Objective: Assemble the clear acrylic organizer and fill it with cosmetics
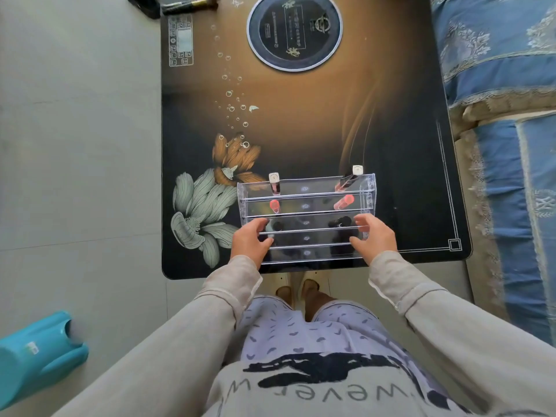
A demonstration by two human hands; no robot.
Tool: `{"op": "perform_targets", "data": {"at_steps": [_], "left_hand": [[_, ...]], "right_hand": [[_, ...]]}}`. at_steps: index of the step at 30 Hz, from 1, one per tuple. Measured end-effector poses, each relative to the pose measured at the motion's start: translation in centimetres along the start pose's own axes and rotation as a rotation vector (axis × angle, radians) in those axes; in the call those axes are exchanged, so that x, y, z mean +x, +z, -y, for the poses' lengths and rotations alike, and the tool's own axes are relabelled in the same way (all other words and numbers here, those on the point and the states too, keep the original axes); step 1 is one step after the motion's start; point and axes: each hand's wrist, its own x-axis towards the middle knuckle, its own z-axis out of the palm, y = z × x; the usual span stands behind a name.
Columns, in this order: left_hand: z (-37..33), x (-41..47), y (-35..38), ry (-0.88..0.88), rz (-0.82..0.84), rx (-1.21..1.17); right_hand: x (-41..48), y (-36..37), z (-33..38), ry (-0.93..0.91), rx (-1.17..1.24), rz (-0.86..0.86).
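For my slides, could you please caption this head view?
Both hands, left and right, steady a clear tiered acrylic organizer holding lip-product tubes on a floral dark table.

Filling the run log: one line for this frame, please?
stage: filling | organizer: on table, six cosmetics in back tiers | left hand: at left end | right hand: at right end

Left hand point(251, 237) and right hand point(374, 236) extended, fingers curled inward

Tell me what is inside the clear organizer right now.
The clear organizer holds cosmetics at both ends: silver-capped tubes in the back tier, pink-red ones next, dark ones third. The hands cover the front tiers' ends.
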Motion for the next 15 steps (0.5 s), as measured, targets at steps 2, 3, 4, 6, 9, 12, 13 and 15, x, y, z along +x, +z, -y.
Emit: {"op": "perform_targets", "data": {"at_steps": [2, 3, 4, 6, 9, 12, 13, 15], "left_hand": [[1.2, -0.8, -0.6, -0.001, -0.016, 0.051], [1.9, -1.2, -1.0, -0.012, -0.018, 0.078], [2.7, -1.7, -1.2, -0.032, -0.014, 0.103], [4.4, -2.8, -1.7, -0.093, 0.016, 0.148], [7.1, -4.6, -2.1, -0.192, 0.074, 0.202], [9.4, -6.2, -2.4, -0.278, 0.127, 0.241], [10.0, -6.7, -2.4, -0.305, 0.143, 0.251], [10.8, -7.6, -2.3, -0.348, 0.171, 0.253]], "right_hand": [[-1.1, 0.0, -1.3, 0.010, -0.002, -0.024], [-1.7, 0.1, -2.1, 0.025, -0.004, -0.025], [-2.3, 0.3, -3.0, 0.050, -0.004, -0.015], [-3.4, 0.6, -4.9, 0.121, -0.010, 0.038], [-5.6, 1.7, -7.4, 0.224, -0.042, 0.124], [-7.2, 2.8, -9.0, 0.327, -0.013, 0.170], [-7.6, 3.1, -9.4, 0.350, -0.006, 0.182], [-7.9, 3.5, -10.1, 0.376, 0.002, 0.188]]}}
